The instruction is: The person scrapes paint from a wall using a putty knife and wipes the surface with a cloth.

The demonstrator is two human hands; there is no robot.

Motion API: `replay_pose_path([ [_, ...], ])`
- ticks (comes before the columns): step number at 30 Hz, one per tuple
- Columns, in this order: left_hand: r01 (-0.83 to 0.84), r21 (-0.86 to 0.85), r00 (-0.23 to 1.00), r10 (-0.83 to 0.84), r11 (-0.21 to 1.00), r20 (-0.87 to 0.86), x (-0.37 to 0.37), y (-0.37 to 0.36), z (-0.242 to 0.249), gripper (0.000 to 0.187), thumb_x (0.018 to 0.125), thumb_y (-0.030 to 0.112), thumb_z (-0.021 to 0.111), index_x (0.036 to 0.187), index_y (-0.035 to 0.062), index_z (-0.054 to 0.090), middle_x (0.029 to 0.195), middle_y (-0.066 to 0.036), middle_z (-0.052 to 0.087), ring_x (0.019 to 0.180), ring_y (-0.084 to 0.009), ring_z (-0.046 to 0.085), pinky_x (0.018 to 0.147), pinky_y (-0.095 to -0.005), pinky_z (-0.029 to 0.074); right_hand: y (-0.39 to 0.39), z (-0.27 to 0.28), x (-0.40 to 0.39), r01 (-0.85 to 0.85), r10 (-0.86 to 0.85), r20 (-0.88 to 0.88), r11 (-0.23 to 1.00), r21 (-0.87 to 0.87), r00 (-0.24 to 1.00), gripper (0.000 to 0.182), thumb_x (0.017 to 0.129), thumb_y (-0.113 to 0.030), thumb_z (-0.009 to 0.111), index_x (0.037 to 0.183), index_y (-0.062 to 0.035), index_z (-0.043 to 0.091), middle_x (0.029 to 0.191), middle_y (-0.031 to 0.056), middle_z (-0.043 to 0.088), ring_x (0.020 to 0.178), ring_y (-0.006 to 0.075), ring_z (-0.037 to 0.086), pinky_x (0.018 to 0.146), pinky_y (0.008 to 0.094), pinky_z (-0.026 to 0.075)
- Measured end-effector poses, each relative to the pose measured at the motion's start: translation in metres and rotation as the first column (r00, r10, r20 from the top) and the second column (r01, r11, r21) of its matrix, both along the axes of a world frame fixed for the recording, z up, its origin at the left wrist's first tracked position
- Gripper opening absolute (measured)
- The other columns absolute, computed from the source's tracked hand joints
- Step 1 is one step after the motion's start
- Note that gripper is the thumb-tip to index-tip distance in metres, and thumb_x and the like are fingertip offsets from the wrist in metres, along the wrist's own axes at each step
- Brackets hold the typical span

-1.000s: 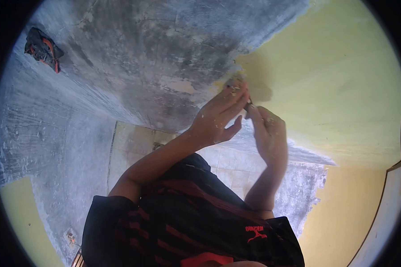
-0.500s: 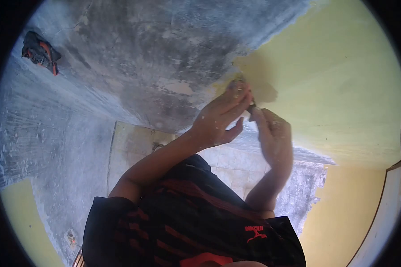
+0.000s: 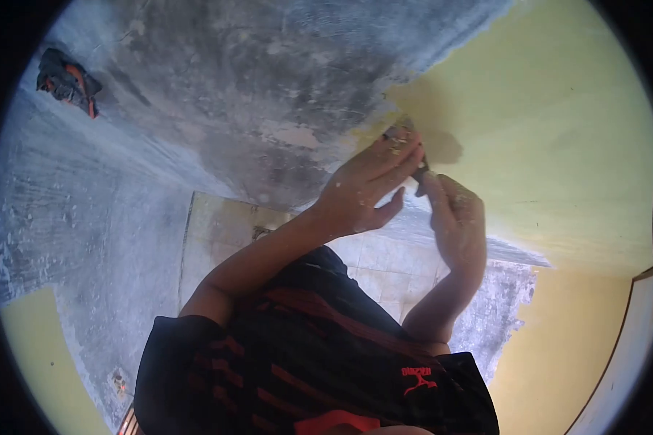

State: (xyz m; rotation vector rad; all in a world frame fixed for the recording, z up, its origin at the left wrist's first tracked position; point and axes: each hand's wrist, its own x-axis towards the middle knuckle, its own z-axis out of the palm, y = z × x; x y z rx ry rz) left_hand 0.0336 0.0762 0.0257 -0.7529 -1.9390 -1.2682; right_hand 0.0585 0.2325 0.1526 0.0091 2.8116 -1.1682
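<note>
My right hand [image 3: 458, 214] is closed around the dark handle of a scraper [image 3: 419, 174]. Much of that tool is hidden behind my fingers. My left hand [image 3: 363, 185] lies with its fingers stretched out along the front of the scraper, near the blade, its thumb held apart. Yellowish flakes cling to the left fingertips. Both hands are at the ragged border between yellow-green paint [image 3: 530, 138] and bare grey plaster [image 3: 247, 80] on the wall.
A dark cloth-like item with orange parts [image 3: 69, 81] lies at upper left. Pale tiles [image 3: 384, 279] show behind my black and red shirt [image 3: 305, 362]. A dark-edged pale panel [image 3: 627, 341] stands at the right edge.
Both hands and the scraper have shifted slightly to the right along the paint border. The hold on the scraper looks the same.
</note>
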Motion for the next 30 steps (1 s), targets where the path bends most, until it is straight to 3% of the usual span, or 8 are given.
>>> replay_pose_path([
  [4,-0.097,0.089,0.995,0.097,0.991,0.002,0.0,0.007,0.0,0.063,0.082,0.006,0.073,0.143,-0.0042,0.059,0.159,-0.021,0.051,0.144,-0.0398,0.053,0.121,-0.0544,0.042,-0.017,-0.006,-0.005,-0.065,0.068,-0.166,0.998,0.021,0.984,0.033,0.108,-0.019,0.061,0.09,0.007,0.067,0.06,0.0113,0.051,0.06,0.0081,0.04,0.053,0.0326,0.037],
  [6,-0.075,0.075,0.997,0.074,0.994,0.016,0.001,0.003,0.002,0.062,0.081,0.005,0.073,0.141,-0.0046,0.061,0.157,-0.023,0.052,0.143,-0.0408,0.054,0.12,-0.0555,0.044,-0.011,-0.003,0.0,-0.069,0.069,-0.161,0.998,0.01,0.985,0.032,0.107,-0.019,0.061,0.09,0.0072,0.068,0.061,0.0136,0.054,0.06,0.0094,0.042,0.054,0.0343,0.039],
  [8,0.01,0.018,0.999,-0.011,1.0,0.03,0.003,0.005,0.004,0.062,0.081,0.003,0.073,0.141,-0.0052,0.061,0.157,-0.025,0.051,0.141,-0.0428,0.055,0.118,-0.0578,0.045,0.001,0.0,0.0,-0.022,0.023,-0.006,1.0,0.008,1.0,0.029,0.106,-0.018,0.062,0.094,0.0079,0.067,0.069,0.0238,0.057,0.062,0.0139,0.046,0.058,0.0378,0.043],
  [11,-0.091,0.073,0.996,0.091,0.993,0.012,0.002,0.008,0.0,0.062,0.082,0.003,0.073,0.142,-0.0045,0.06,0.157,-0.022,0.052,0.142,-0.0414,0.055,0.119,-0.0553,0.045,-0.012,-0.002,0.0,-0.055,0.057,-0.08,0.998,0.033,0.995,0.029,0.106,-0.019,0.062,0.096,0.0077,0.069,0.068,0.0221,0.058,0.062,0.0144,0.048,0.059,0.0365,0.045],
  [21,-0.112,0.057,0.994,0.11,0.992,0.023,0.003,0.007,-0.01,0.063,0.085,0.008,0.072,0.145,-0.0023,0.059,0.159,-0.019,0.051,0.143,-0.0393,0.054,0.121,-0.0528,0.043,-0.004,-0.007,0.003,-0.099,0.098,-0.15,0.995,-0.001,0.984,0.03,0.106,-0.018,0.062,0.092,0.0077,0.067,0.07,0.0241,0.06,0.06,0.0166,0.049,0.059,0.0374,0.046],
  [23,0.036,-0.016,0.999,-0.036,0.999,0.036,0.003,0.008,-0.011,0.069,0.087,0.006,0.073,0.151,-0.0044,0.052,0.161,-0.026,0.046,0.146,-0.0463,0.049,0.122,-0.0556,0.039,0.004,-0.008,0.001,-0.082,0.083,-0.099,0.997,0.012,0.992,0.029,0.106,-0.018,0.062,0.092,0.0076,0.066,0.07,0.0247,0.06,0.06,0.0174,0.049,0.059,0.0382,0.045],
  [26,-0.04,0.065,0.998,0.037,0.997,0.049,0.009,0.013,-0.009,0.067,0.087,0.006,0.074,0.149,-0.0067,0.052,0.16,-0.027,0.046,0.145,-0.0476,0.049,0.12,-0.0524,0.042,-0.005,-0.013,-0.006,-0.11,0.124,-0.173,0.99,0.091,0.977,0.028,0.106,-0.018,0.061,0.09,0.0054,0.067,0.066,0.0212,0.057,0.058,0.0163,0.048,0.058,0.0391,0.044],
  [30,-0.082,-0.007,0.997,0.082,0.997,0.002,0.005,0.003,-0.018,0.067,0.088,0.008,0.074,0.149,-0.0079,0.052,0.161,-0.027,0.046,0.145,-0.0487,0.048,0.12,-0.052,0.042,0.0,-0.009,0.004,-0.155,0.17,-0.207,0.984,0.088,0.963,0.029,0.106,-0.018,0.061,0.09,0.0056,0.067,0.065,0.0213,0.055,0.057,0.0178,0.047,0.056,0.0393,0.043],
])
